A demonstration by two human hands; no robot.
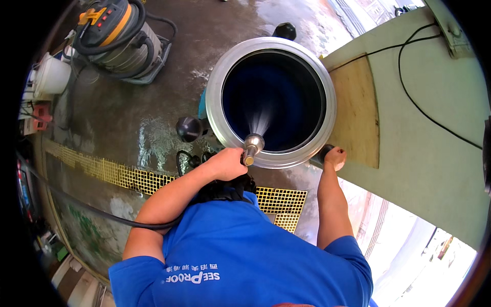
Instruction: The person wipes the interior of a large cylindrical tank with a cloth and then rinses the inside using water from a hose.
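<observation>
Before me stands a round vessel with a broad metal rim and a dark, bluish inside. At its near edge my left hand is closed around a metal spray nozzle. A fan of spray leaves the nozzle into the vessel. My right hand grips a black handle or knob at the vessel's near right side; the fingers partly hide it. Two similar black rounded parts show at the vessel's left and far side.
A wet-and-dry vacuum cleaner with a coiled hose stands far left, near a white bucket. Yellow grating crosses the wet floor. A black hose passes by my left elbow. A pale green panel with black cables rises at right.
</observation>
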